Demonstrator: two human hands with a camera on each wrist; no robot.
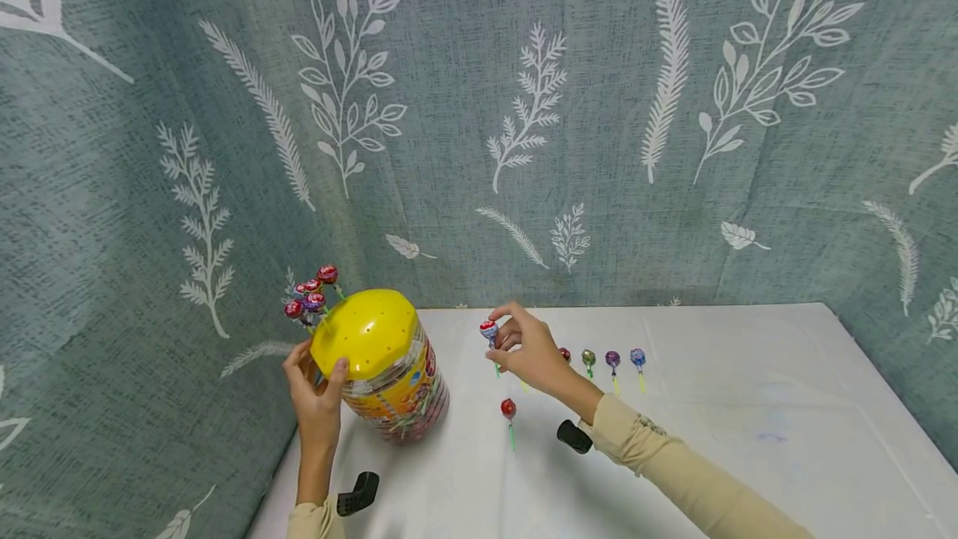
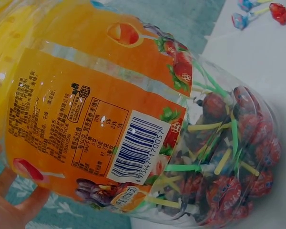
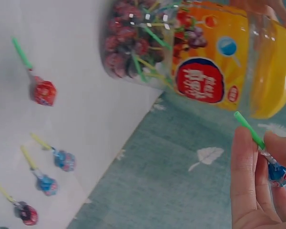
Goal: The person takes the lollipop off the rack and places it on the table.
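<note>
So, R hand [image 1: 530, 349] (raised) pinches blue lolly [image 1: 489, 330].

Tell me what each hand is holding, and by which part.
The right hand pinches a lollipop by the head end of its green stick; the left hand holds the jar at its yellow lid's edge.

Person, long sleeves, both plain beige. Left sleeve [image 1: 316, 521]: only a short stretch by the cuff shows. Right sleeve [image 1: 707, 477]: more cloth in view, soft creases behind the cuff; small dark marking [image 1: 653, 427] on its upper side, too small to read. Left hand [image 1: 314, 398] and right hand [image 1: 527, 348] bare. Beside left wrist, matte black angular device [image 1: 363, 489], dotted pattern at one end. Beside right cuff, black block-like device [image 1: 574, 437], rounded corners.
</note>
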